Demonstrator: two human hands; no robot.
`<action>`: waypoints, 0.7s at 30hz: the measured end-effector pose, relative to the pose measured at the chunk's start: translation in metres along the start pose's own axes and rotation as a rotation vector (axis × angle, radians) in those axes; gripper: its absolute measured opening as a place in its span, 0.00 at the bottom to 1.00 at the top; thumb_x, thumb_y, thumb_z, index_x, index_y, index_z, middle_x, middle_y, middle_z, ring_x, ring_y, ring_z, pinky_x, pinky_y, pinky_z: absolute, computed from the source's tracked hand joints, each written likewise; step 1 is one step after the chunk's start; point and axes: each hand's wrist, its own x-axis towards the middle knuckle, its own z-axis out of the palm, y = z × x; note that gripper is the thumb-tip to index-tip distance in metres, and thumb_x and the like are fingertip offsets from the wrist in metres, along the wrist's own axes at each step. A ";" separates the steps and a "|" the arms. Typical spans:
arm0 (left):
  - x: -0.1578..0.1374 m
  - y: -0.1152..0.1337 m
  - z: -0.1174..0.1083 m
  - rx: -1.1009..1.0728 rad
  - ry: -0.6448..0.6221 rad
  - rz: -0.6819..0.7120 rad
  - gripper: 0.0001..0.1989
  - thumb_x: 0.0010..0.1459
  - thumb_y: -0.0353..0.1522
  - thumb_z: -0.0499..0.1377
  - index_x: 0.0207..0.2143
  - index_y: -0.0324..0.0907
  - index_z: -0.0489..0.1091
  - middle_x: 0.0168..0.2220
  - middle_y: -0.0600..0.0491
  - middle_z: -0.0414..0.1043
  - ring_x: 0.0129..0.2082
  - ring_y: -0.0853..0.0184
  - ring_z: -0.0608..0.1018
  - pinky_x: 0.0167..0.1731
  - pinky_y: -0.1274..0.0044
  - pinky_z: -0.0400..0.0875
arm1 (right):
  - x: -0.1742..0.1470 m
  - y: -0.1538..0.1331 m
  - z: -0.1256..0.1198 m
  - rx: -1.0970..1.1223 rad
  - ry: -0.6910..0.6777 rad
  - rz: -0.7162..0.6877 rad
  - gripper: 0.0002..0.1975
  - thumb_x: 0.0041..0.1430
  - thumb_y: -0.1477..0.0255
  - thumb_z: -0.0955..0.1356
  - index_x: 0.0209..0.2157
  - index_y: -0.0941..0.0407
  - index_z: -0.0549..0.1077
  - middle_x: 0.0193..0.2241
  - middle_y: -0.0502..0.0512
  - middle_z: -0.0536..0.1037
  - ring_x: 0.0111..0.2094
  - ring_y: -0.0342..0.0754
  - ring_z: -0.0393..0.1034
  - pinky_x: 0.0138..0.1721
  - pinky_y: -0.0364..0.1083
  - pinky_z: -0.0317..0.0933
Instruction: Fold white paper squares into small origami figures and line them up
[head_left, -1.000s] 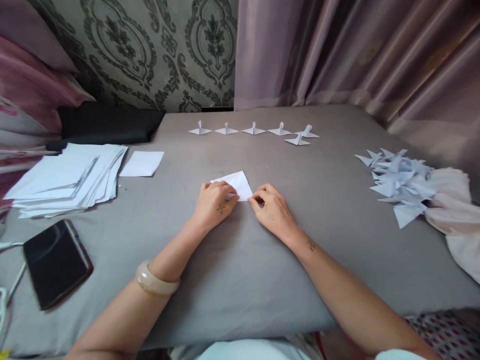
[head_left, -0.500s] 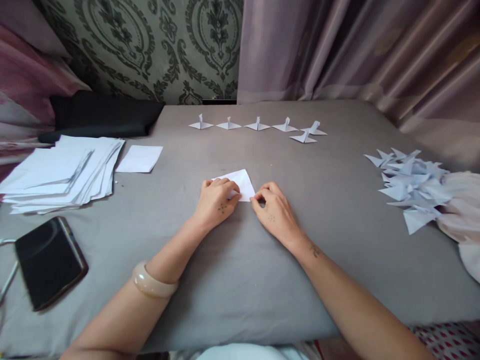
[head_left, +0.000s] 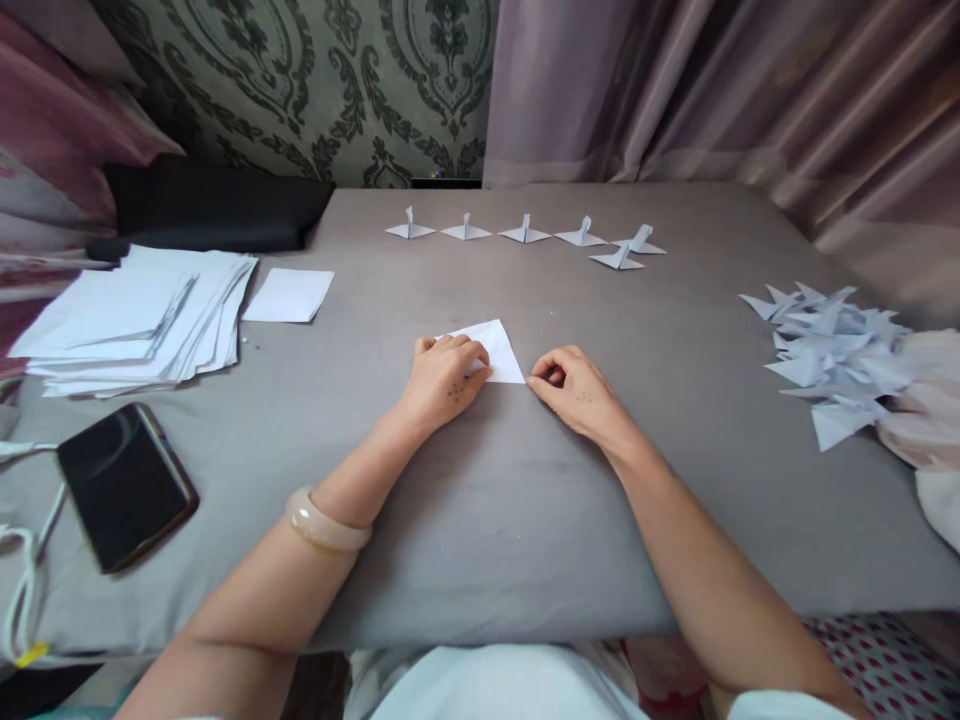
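Note:
A white sheet of paper [head_left: 504,352], folded to a slanted shape, lies flat on the grey cloth in front of me. My left hand [head_left: 450,375] rests over its left part, fingers curled and thumb pressing near the lower edge; part of the sheet is hidden under it. At the sheet's lower right corner, my right hand [head_left: 577,392] has thumb and forefinger pinched together, the tips touching the corner. A pale bangle [head_left: 327,522] circles my left wrist.
Several folded paper birds [head_left: 525,230] stand in a row at the back. More lie heaped in a pile [head_left: 844,345] at right. On the left are a paper stack [head_left: 142,315], a single sheet [head_left: 289,295], a phone [head_left: 127,487], white cables [head_left: 30,570] and a black folded cloth [head_left: 217,205].
My right hand has moved slightly right, away from my left hand, and more of the sheet's right corner shows. The whole view has shifted a little, with the table higher in the picture.

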 end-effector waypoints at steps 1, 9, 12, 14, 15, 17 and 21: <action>0.000 0.000 0.000 0.002 0.004 0.000 0.06 0.59 0.33 0.55 0.35 0.44 0.71 0.36 0.52 0.73 0.41 0.61 0.73 0.43 0.67 0.54 | 0.000 0.002 -0.001 0.032 -0.006 0.009 0.04 0.50 0.70 0.69 0.29 0.55 0.72 0.32 0.51 0.71 0.29 0.43 0.66 0.35 0.45 0.62; 0.000 0.002 0.002 0.005 0.018 0.008 0.05 0.58 0.32 0.55 0.36 0.43 0.71 0.38 0.51 0.74 0.43 0.60 0.74 0.44 0.67 0.54 | -0.012 -0.022 0.019 0.128 0.082 -0.223 0.10 0.58 0.75 0.63 0.37 0.54 0.75 0.35 0.53 0.77 0.35 0.45 0.71 0.40 0.46 0.64; -0.003 0.000 0.002 -0.053 0.063 -0.026 0.08 0.58 0.32 0.57 0.41 0.43 0.69 0.41 0.52 0.74 0.44 0.61 0.74 0.46 0.67 0.54 | -0.017 -0.031 0.027 -0.027 0.044 -0.344 0.15 0.60 0.78 0.60 0.40 0.55 0.75 0.38 0.56 0.75 0.40 0.47 0.70 0.45 0.47 0.62; -0.006 -0.003 0.002 -0.110 0.069 -0.062 0.14 0.56 0.35 0.60 0.44 0.44 0.67 0.43 0.51 0.74 0.45 0.61 0.73 0.47 0.67 0.55 | -0.020 -0.031 0.029 -0.111 0.027 -0.356 0.17 0.60 0.79 0.58 0.42 0.56 0.75 0.40 0.58 0.74 0.42 0.49 0.69 0.46 0.48 0.62; -0.008 -0.006 0.001 -0.127 0.058 -0.074 0.16 0.55 0.38 0.61 0.45 0.44 0.67 0.44 0.51 0.73 0.45 0.60 0.72 0.47 0.67 0.55 | -0.021 -0.030 0.030 -0.145 0.022 -0.355 0.17 0.60 0.80 0.58 0.43 0.57 0.75 0.41 0.59 0.73 0.43 0.50 0.68 0.47 0.48 0.62; -0.010 -0.012 -0.001 -0.127 0.032 -0.079 0.17 0.53 0.42 0.62 0.41 0.42 0.68 0.45 0.49 0.71 0.47 0.57 0.71 0.47 0.66 0.56 | -0.024 -0.029 0.030 -0.195 0.006 -0.357 0.18 0.60 0.80 0.58 0.45 0.57 0.74 0.43 0.61 0.72 0.46 0.51 0.66 0.49 0.49 0.61; -0.009 -0.023 -0.005 -0.168 -0.008 -0.079 0.15 0.53 0.42 0.62 0.27 0.39 0.67 0.44 0.49 0.70 0.45 0.58 0.70 0.48 0.64 0.55 | -0.028 -0.031 0.029 -0.252 -0.048 -0.358 0.20 0.61 0.80 0.56 0.47 0.56 0.73 0.45 0.61 0.69 0.48 0.53 0.64 0.50 0.51 0.60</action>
